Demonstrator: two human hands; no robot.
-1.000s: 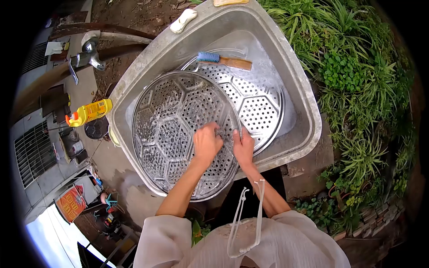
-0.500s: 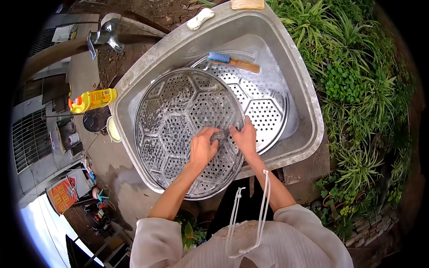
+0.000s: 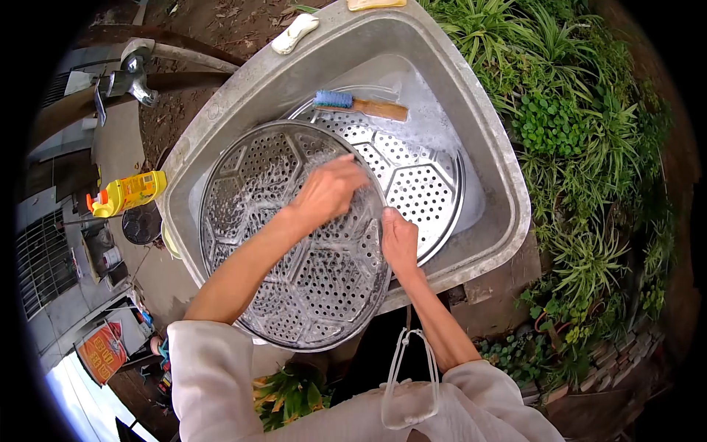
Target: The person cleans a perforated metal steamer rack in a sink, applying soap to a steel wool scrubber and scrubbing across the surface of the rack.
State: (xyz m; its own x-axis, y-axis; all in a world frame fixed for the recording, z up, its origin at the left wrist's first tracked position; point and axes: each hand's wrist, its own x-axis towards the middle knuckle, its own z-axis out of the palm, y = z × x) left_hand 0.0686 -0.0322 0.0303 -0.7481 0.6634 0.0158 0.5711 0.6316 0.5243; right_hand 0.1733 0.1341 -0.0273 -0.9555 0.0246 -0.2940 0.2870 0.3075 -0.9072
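A round perforated metal steamer tray [image 3: 324, 283], wet and streaked with suds, leans over the near left part of the sink. My right hand [image 3: 400, 239] is closed on its right rim, thumb on the upper face. On the tray's upper right part lies my left hand [image 3: 331, 190], fingers curled and slightly blurred against the surface; whatever is under them is hidden. A second perforated steamer tray [image 3: 423, 193] rests in the sink beneath the first. A wooden brush [image 3: 379, 109] with blue bristles lies at that lower tray's far edge.
The grey stone sink [image 3: 495, 140] holds soapy water. A white object [image 3: 295, 34] and a yellowish bar [image 3: 375, 4] sit on its far rim. Left of it are a metal tap [image 3: 132, 79] and a yellow bottle [image 3: 131, 193]. Green plants [image 3: 574, 177] grow on the right.
My left hand has moved up across the tray, toward its upper right edge. The right hand has shifted from the tray's surface onto its rim. The view has shifted slightly.
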